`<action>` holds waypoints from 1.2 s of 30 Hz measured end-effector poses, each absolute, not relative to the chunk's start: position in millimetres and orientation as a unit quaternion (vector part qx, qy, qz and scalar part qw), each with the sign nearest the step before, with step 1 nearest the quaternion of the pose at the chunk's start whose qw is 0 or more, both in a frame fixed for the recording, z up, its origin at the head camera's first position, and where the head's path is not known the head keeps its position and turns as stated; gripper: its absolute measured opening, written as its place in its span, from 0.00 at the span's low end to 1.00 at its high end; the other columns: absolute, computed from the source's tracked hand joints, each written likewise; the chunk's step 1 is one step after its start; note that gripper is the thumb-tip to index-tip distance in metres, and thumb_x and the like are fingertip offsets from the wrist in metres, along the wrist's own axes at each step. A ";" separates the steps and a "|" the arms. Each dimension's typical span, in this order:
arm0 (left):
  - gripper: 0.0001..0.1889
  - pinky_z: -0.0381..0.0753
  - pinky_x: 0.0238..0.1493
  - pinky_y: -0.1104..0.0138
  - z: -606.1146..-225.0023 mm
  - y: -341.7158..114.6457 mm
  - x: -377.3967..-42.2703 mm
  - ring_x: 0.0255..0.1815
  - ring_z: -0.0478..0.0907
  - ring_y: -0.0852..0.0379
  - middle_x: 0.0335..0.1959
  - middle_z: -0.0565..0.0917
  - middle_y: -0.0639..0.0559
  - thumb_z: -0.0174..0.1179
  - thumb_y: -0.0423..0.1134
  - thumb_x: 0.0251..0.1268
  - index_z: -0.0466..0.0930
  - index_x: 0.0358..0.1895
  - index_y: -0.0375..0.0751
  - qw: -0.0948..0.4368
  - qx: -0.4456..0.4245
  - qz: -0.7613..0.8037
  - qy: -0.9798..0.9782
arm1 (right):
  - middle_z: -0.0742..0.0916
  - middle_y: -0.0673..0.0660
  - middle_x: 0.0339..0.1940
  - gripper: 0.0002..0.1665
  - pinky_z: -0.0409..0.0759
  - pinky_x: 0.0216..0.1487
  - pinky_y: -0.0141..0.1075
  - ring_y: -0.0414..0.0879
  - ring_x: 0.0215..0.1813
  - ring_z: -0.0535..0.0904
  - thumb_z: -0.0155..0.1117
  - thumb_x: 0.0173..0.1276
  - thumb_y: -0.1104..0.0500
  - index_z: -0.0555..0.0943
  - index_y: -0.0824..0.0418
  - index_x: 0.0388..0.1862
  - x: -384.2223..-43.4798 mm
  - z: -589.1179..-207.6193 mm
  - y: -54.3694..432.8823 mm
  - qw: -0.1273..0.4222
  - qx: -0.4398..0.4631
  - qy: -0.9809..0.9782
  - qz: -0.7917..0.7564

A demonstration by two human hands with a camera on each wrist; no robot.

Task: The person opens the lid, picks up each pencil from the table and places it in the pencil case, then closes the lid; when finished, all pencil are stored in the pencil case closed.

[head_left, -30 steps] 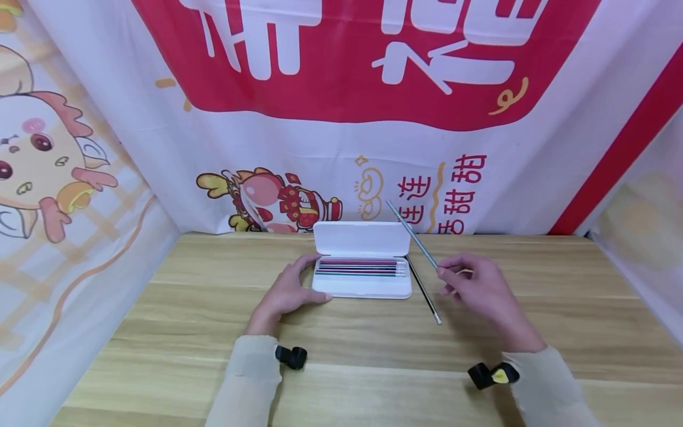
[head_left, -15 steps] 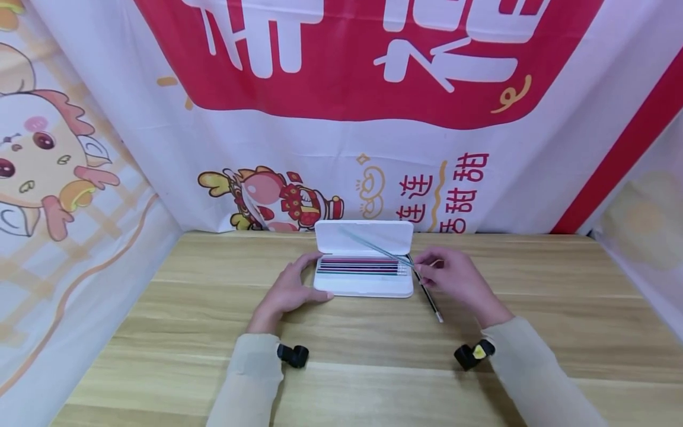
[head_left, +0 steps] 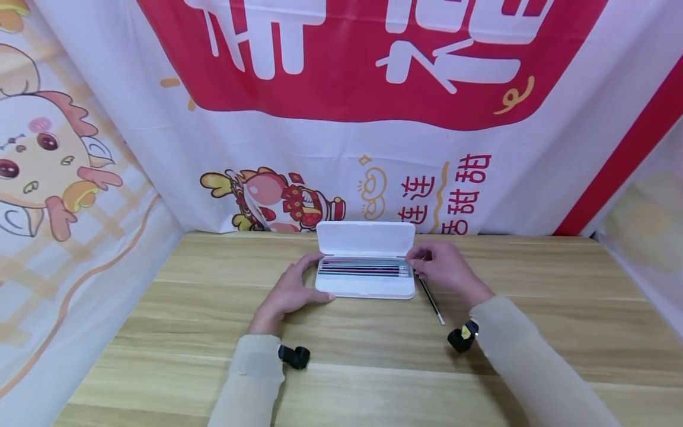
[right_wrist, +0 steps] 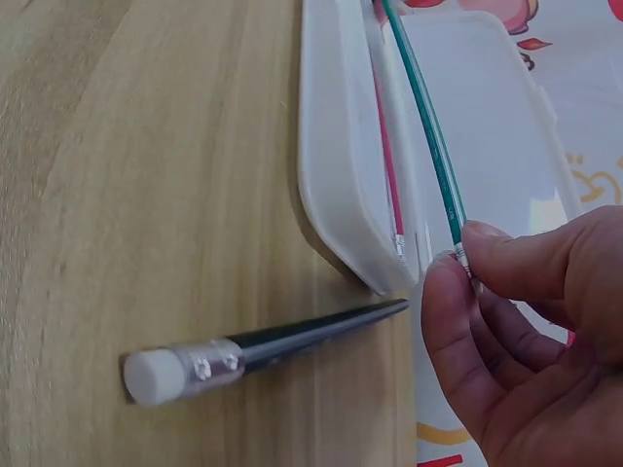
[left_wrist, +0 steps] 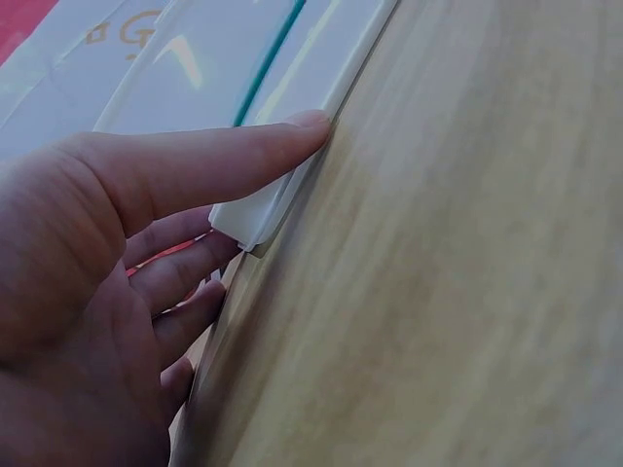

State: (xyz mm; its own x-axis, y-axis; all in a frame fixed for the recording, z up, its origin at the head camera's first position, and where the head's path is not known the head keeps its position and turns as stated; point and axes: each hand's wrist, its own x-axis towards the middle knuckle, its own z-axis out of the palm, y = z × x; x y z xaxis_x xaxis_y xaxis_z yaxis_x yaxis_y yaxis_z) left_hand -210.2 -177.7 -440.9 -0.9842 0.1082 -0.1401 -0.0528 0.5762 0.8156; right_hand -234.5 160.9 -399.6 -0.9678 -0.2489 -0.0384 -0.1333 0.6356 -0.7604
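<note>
A white pencil case (head_left: 368,289) lies with its lid up against the back curtain, and several pencils (head_left: 363,270) lie side by side inside. My left hand (head_left: 290,289) holds the case's left end, thumb on the front edge and fingers at the end and back. Near the case's right end, my right hand (head_left: 444,270) pinches a green pencil (right_wrist: 435,136) between thumb and index finger, close to its eraser end. That pencil slants over the case's back edge in the right wrist view. On the table beside the case's right end lies a black pencil (right_wrist: 302,338) with a white eraser.
The wooden table (head_left: 363,379) reaches back to a printed curtain (head_left: 299,136) just behind the case's lid. Another patterned cloth (head_left: 80,178) hangs along the left side.
My right hand has moved left and lowered the green pencil from a raised slant to nearly level over the case. The left hand has stayed at the case's left end.
</note>
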 end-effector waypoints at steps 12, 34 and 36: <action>0.48 0.55 0.86 0.35 -441.1 -176.3 -210.7 0.87 0.57 0.38 0.86 0.66 0.48 0.84 0.42 0.54 0.70 0.80 0.60 0.089 0.014 0.463 0.882 | 0.87 0.61 0.46 0.10 0.87 0.40 0.37 0.50 0.43 0.81 0.65 0.80 0.62 0.88 0.62 0.53 -237.4 -411.4 146.0 0.072 -0.061 0.899 -0.427; 0.48 0.53 0.86 0.33 -439.4 -176.9 -209.4 0.89 0.53 0.37 0.87 0.64 0.47 0.84 0.43 0.55 0.70 0.80 0.61 0.094 0.004 0.464 0.881 | 0.93 0.58 0.44 0.06 0.82 0.50 0.43 0.51 0.47 0.83 0.70 0.74 0.64 0.93 0.59 0.42 -241.2 -422.4 135.2 0.023 -0.094 0.916 -0.389; 0.48 0.53 0.86 0.33 -439.9 -176.9 -209.7 0.89 0.53 0.37 0.87 0.64 0.47 0.84 0.43 0.55 0.70 0.80 0.61 0.094 0.004 0.463 0.881 | 0.93 0.58 0.45 0.06 0.83 0.51 0.45 0.51 0.47 0.83 0.70 0.75 0.64 0.93 0.59 0.42 -241.1 -423.1 135.0 0.024 -0.092 0.918 -0.385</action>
